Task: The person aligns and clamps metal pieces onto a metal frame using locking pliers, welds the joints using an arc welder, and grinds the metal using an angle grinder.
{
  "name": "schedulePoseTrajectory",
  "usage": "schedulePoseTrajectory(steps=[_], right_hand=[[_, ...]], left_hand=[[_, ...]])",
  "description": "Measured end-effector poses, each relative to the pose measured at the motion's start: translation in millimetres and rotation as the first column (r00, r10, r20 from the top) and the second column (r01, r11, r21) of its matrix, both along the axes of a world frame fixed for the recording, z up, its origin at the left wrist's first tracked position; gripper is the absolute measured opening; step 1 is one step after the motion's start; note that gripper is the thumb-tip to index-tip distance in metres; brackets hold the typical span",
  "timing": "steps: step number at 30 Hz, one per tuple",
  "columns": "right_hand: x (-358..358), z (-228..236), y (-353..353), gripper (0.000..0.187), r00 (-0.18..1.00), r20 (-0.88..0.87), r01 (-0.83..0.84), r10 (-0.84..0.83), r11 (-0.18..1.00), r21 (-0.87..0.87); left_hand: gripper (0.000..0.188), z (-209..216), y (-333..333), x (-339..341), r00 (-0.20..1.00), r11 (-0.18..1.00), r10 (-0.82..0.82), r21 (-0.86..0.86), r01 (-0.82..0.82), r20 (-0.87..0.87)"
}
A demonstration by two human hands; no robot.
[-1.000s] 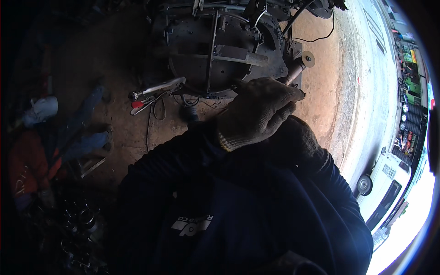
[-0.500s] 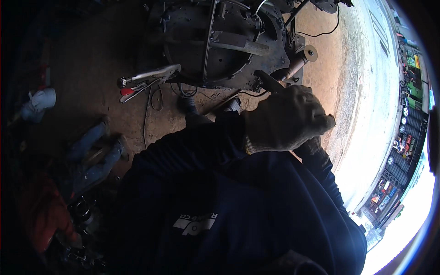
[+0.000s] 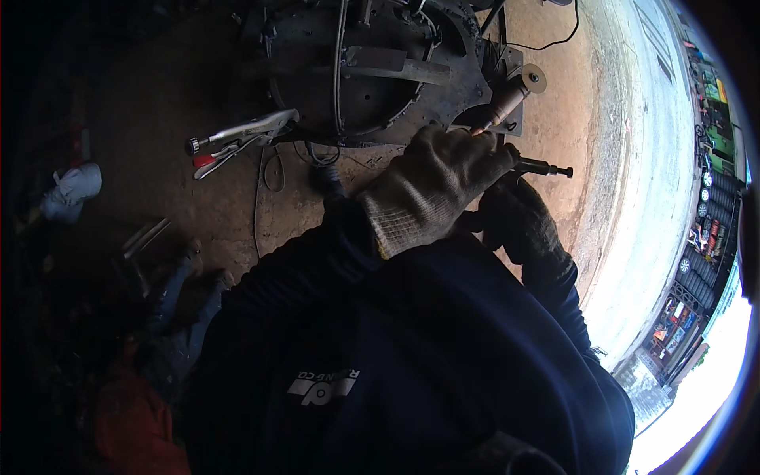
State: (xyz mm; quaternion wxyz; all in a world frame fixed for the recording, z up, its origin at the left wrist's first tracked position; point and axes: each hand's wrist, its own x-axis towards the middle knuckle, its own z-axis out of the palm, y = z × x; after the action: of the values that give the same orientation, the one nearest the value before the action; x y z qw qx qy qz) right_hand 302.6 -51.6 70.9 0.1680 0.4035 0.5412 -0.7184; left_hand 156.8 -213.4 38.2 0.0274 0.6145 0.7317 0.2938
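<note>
My left hand [image 3: 439, 178], in a knitted work glove, is closed around a slim black tool. The stepped narrow end of this tool [image 3: 546, 166] sticks out to the right past the fingers; the rest is hidden in the glove. Just below it, close against the tool, is my gloved right hand [image 3: 518, 218]. Its fingers are in deep shadow and partly covered, so its grip does not show. Beyond my left hand lies an angle grinder [image 3: 507, 99] with a round disc, at the right side of a dark metal workpiece [image 3: 463, 95] with a ring and bars.
Locking pliers [image 3: 245, 138] jut from the workpiece's left edge. Cables [image 3: 260, 198] trail over the brown floor. At the left, another person in red [image 3: 134, 412] and jeans is low down, near a pale cloth-like bundle [image 3: 75, 190]. A bright road [image 3: 633, 198] runs along the right.
My left hand has moved left and turned, and the tool's narrow end now shows on its right. More of my right hand is visible. The view and the other person have shifted.
</note>
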Motion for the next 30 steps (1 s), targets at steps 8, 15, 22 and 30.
schedulePoseTrajectory(steps=[8, 15, 22, 30], right_hand=[[-4, 2, 3, 0.049, 0.974, -0.182, -0.161, 0.136, 0.979, -0.126], [0, -21, 17, 0.121, 0.836, -0.542, -0.011, 0.087, 0.99, 0.142], [-44, 41, -7, 0.125, 0.552, 0.093, -0.546, 0.829, 0.275, 0.791], [-81, 28, -24, 0.107, 0.284, 0.313, -0.844, 0.906, 0.081, 0.531]], left_hand=[[0.079, -14, -9, 7, 0.986, 0.969, 0.161, -0.197, -0.151, 0.036], [0.052, -5, -29, -30, 0.738, 0.969, 0.074, -0.222, 0.105, 0.67], [0.053, 11, -41, -46, 0.867, 0.801, 0.164, -0.576, 0.16, 0.47], [0.05, 14, -48, -54, 0.846, 0.743, 0.148, -0.623, 0.246, 0.512]])
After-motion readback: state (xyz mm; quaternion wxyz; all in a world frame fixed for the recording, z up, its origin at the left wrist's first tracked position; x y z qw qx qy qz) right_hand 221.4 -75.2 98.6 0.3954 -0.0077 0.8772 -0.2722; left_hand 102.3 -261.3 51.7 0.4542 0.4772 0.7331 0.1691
